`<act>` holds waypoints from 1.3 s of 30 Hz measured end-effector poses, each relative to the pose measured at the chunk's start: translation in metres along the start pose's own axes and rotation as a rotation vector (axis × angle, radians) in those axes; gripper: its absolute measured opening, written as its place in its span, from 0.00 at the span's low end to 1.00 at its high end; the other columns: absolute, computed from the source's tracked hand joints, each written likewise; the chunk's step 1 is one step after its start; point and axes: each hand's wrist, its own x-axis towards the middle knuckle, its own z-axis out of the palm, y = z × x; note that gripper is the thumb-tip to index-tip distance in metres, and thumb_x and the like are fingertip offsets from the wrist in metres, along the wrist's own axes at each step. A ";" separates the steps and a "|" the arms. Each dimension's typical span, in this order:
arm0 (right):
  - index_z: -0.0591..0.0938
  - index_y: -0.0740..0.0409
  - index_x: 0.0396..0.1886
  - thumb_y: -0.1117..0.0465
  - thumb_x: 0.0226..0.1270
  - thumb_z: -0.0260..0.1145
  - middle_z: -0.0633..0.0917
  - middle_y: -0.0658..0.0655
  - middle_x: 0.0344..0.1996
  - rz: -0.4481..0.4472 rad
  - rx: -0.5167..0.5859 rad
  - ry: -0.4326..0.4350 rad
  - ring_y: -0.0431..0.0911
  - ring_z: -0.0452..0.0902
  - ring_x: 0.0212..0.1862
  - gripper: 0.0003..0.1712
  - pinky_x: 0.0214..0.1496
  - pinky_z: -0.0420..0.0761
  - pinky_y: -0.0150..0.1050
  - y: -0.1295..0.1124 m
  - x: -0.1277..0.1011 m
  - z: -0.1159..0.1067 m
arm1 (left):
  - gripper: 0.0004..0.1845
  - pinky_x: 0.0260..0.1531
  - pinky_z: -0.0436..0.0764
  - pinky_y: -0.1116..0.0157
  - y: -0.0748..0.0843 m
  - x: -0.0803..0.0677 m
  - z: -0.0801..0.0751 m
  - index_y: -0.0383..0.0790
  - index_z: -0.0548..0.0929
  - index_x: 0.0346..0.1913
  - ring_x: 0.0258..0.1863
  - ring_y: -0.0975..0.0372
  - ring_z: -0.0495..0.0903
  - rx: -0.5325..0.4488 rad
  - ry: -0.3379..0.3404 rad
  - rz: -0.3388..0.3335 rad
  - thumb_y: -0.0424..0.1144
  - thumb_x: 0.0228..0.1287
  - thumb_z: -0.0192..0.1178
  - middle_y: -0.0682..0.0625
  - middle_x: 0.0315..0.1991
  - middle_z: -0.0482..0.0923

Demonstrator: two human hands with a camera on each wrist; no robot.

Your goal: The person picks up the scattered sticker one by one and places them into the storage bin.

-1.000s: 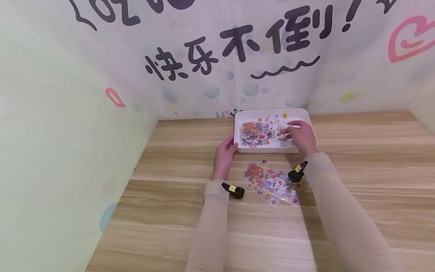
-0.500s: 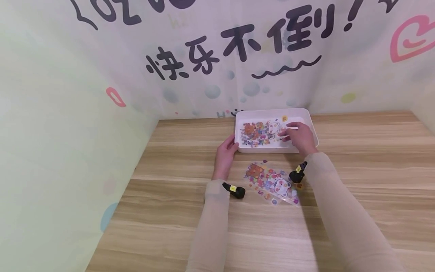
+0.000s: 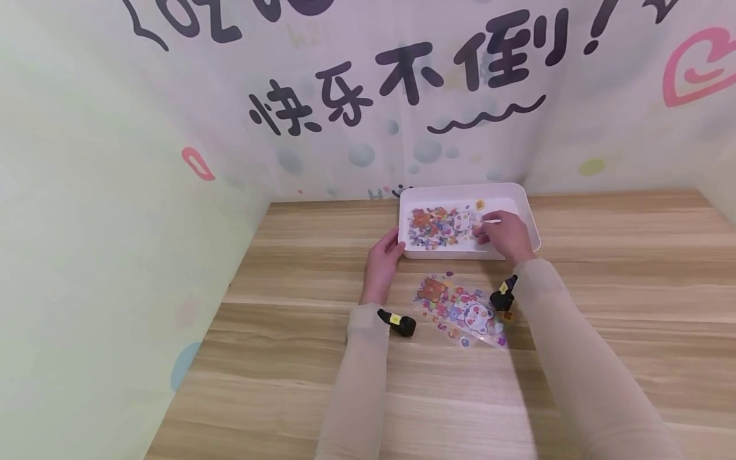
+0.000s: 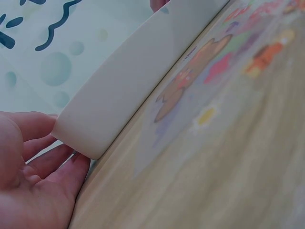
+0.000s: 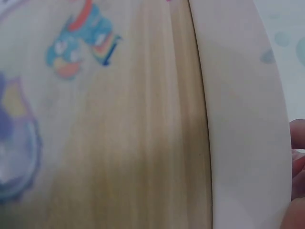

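Spanning lower view: wooden table point(image 3: 287, 358). White tray point(image 3: 500, 194) at its 12 o'clock. Clear printed film point(image 3: 476, 316) near tray's 6 o'clock. Right hand point(image 3: 509, 236) over tray's 4 o'clock, fingers bent; cannot tell if holding anything. Left hand point(image 3: 381, 271) gripping tray's 8 o'clock corner. Colourful stickers point(image 3: 435, 229) inside, towards 9 o'clock.

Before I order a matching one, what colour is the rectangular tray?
The rectangular tray is plain white, best seen in the head view.

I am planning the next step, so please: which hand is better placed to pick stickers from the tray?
Likely the right hand: it reaches over the white tray, near the stickers. The left hand holds the tray's near left corner.
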 end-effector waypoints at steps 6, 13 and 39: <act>0.69 0.61 0.55 0.57 0.66 0.51 0.82 0.61 0.38 -0.002 -0.025 -0.004 0.50 0.79 0.37 0.20 0.52 0.73 0.50 -0.001 -0.001 0.000 | 0.22 0.51 0.71 0.73 -0.002 0.000 0.001 0.48 0.69 0.61 0.55 0.68 0.68 0.015 0.016 -0.006 0.38 0.64 0.52 0.55 0.59 0.67; 0.71 0.61 0.52 0.56 0.66 0.52 0.81 0.60 0.38 0.009 -0.072 0.002 0.49 0.77 0.38 0.19 0.47 0.74 0.47 -0.002 0.000 0.001 | 0.22 0.52 0.70 0.73 0.001 0.000 0.000 0.48 0.68 0.62 0.57 0.65 0.66 0.006 0.012 -0.026 0.38 0.64 0.52 0.53 0.61 0.65; 0.71 0.62 0.49 0.54 0.63 0.56 0.78 0.61 0.35 0.029 -0.201 0.036 0.52 0.70 0.37 0.20 0.38 0.72 0.41 -0.002 -0.001 0.004 | 0.23 0.51 0.71 0.73 0.019 -0.009 0.000 0.44 0.65 0.63 0.58 0.64 0.66 0.033 -0.007 -0.072 0.36 0.64 0.51 0.51 0.62 0.64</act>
